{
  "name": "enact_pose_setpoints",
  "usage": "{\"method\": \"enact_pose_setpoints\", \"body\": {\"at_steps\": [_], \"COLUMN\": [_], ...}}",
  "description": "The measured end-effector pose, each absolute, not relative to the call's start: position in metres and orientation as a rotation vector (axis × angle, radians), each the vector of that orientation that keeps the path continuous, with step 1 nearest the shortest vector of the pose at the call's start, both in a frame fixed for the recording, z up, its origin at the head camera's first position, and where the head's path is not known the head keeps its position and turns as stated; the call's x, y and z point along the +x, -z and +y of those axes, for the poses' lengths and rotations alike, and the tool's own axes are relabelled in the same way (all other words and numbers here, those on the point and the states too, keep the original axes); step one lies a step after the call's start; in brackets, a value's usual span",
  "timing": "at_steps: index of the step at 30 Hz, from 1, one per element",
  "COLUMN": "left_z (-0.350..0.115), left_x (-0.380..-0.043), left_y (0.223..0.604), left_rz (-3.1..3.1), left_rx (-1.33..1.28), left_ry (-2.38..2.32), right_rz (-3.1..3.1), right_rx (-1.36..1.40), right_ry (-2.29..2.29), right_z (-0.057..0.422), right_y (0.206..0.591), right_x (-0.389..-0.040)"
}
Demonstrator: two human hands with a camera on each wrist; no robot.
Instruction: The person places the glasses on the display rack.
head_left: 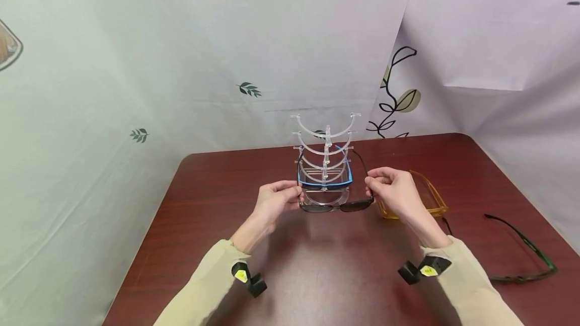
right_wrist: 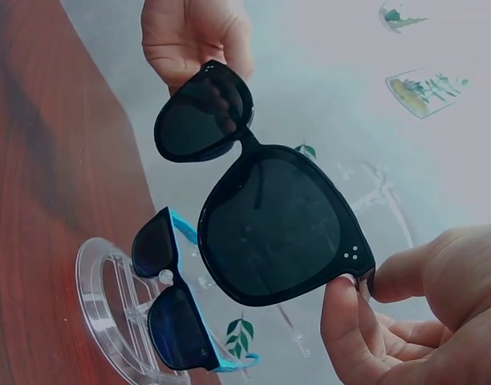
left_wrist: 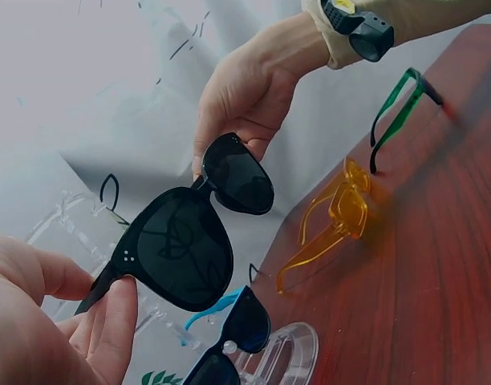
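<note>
Black sunglasses point(right_wrist: 269, 224) with dark lenses are held up by both hands in front of a clear display stand point(head_left: 327, 152). My left hand point(head_left: 277, 200) pinches one temple near its hinge, thumb against fingers. The other temple is pinched the same way by my right hand point(head_left: 396, 190). Both temples are unfolded and point toward the stand. Low on the stand sits a pair of blue-framed sunglasses point(right_wrist: 177, 297), dark lenses facing out. The stand's curved arms above that pair bear no glasses.
Yellow glasses point(left_wrist: 346, 208) lie on the dark red table point(head_left: 217, 180), partly behind my right hand in the head view. Green-and-black glasses point(head_left: 530, 245) lie farther right, near the table's edge. A pale patterned cloth point(head_left: 281, 54) hangs behind the table.
</note>
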State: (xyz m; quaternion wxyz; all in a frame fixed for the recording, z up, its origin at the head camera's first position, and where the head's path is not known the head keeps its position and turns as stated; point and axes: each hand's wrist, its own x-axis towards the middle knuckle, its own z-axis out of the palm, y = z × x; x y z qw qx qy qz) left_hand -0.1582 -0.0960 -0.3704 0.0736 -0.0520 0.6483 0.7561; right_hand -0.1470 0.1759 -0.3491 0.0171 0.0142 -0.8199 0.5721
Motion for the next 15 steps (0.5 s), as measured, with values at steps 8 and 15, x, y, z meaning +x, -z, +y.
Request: {"method": "enact_pose_setpoints", "body": {"at_steps": [8, 15], "left_z": [-0.097, -0.097], "left_x": [-0.168, -0.177], "left_y": [0.368, 0.369], "left_rz": [1.971, 1.979], "left_rx": [-0.190, -0.205], "left_ry": [-2.255, -2.272], "right_rz": [-2.535, -2.528], "right_rx": [0.041, 0.068], "right_ry": [-1.790, -1.789], "right_z": [0.174, 0.172], "right_y": [0.350, 0.353], "right_x": [-0.158, -0.169]}}
